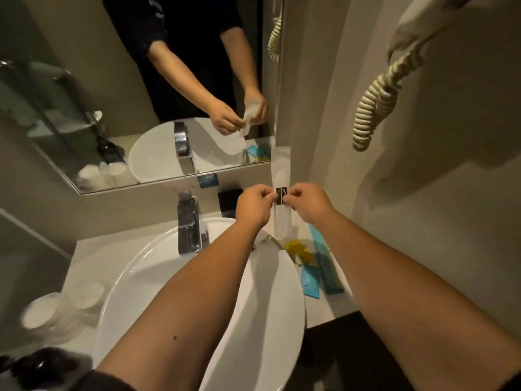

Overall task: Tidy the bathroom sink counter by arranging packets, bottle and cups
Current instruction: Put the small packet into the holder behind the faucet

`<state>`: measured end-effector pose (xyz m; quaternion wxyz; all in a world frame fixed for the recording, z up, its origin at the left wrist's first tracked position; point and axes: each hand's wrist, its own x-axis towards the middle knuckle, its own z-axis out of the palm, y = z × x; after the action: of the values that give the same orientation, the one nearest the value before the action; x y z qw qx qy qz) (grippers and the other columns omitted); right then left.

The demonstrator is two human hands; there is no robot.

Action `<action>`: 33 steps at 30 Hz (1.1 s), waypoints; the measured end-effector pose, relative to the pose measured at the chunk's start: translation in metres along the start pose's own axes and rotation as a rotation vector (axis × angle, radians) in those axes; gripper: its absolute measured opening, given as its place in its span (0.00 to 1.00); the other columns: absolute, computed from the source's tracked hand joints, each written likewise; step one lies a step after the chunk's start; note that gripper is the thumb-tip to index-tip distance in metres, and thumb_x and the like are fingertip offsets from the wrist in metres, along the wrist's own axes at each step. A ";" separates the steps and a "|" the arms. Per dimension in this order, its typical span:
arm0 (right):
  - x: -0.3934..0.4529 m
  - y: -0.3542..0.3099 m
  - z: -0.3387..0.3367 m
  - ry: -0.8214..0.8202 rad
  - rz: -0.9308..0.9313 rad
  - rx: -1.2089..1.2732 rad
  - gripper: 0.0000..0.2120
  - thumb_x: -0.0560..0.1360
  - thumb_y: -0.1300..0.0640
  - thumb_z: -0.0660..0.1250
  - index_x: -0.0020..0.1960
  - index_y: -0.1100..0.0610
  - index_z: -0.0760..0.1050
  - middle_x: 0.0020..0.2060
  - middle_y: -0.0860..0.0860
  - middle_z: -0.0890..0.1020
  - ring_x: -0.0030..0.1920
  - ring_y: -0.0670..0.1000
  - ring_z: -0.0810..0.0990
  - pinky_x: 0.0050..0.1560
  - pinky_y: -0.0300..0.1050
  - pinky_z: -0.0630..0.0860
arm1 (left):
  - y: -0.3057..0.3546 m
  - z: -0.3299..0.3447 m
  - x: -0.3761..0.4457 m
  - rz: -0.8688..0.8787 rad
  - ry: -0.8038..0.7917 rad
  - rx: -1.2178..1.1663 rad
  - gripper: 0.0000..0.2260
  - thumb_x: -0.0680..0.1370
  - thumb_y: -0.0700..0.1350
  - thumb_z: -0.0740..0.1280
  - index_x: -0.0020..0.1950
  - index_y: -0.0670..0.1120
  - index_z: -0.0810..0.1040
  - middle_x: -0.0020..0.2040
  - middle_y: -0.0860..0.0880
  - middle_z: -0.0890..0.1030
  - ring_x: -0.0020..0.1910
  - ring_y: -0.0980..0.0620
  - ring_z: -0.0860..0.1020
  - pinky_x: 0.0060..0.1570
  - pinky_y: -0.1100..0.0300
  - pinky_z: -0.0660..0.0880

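Two sets of fingertips pinch one long clear packet (280, 176) at its dark label band, approx mid-length: left hand (253, 206) on the left edge, right hand (308, 203) on the right edge, fingers closed down to a tight pinch w/ nothing else held. Packet stands upright in the air above the sink's back right rim, its top end up against the wall by the mirror (141, 94) corner, its lower end hanging just above the yellow packet (296, 249). Judging by the look it's v. light, thin film, floppy and prob slick; contents can't be made out. Best hold is where the fingers are now, at the band, or by an end seam; edges only, no squeezing needed. On the counter (332, 306) right of the basin (197, 292) lie the yellow packet and two blue packets (321, 275), bunched and overlapping. Left of the basin, blurred, sit stacked cups (56, 311); dark bottle (33, 368) at the near left corner. Faucet (189, 224) stands behind the basin.
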<state>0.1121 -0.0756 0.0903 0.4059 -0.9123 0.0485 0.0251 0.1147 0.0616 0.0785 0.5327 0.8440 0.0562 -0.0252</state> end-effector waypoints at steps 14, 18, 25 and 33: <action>0.114 -0.048 0.078 -0.138 -0.197 0.037 0.07 0.75 0.54 0.68 0.39 0.52 0.78 0.38 0.53 0.82 0.42 0.55 0.80 0.46 0.51 0.77 | -0.037 -0.039 0.084 -0.103 0.443 0.011 0.06 0.78 0.44 0.66 0.49 0.47 0.83 0.47 0.49 0.84 0.47 0.49 0.80 0.48 0.56 0.75; 0.121 -0.028 0.106 -0.172 -0.155 0.045 0.05 0.76 0.53 0.68 0.42 0.53 0.80 0.38 0.50 0.82 0.41 0.52 0.79 0.42 0.44 0.74 | -0.064 -0.031 0.092 -0.188 0.441 0.025 0.07 0.79 0.46 0.65 0.49 0.48 0.83 0.46 0.50 0.84 0.45 0.50 0.80 0.46 0.57 0.74; 0.138 -0.008 0.141 -0.247 -0.102 -0.024 0.08 0.77 0.53 0.67 0.41 0.53 0.80 0.39 0.52 0.83 0.42 0.54 0.80 0.44 0.48 0.78 | -0.097 -0.025 0.108 -0.302 0.396 0.129 0.08 0.80 0.46 0.63 0.47 0.50 0.82 0.44 0.51 0.82 0.44 0.50 0.78 0.44 0.58 0.72; 0.149 0.000 0.173 -0.209 0.029 -0.212 0.11 0.76 0.49 0.68 0.40 0.55 0.81 0.42 0.55 0.81 0.42 0.58 0.80 0.40 0.47 0.76 | -0.112 -0.017 0.119 -0.426 0.403 0.454 0.10 0.80 0.51 0.62 0.52 0.53 0.83 0.55 0.45 0.76 0.53 0.43 0.75 0.46 0.51 0.68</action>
<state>0.2595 0.0427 -0.0380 0.3097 -0.9417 0.0165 0.1307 0.2186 0.1331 -0.0268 0.2930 0.8981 0.3274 0.0193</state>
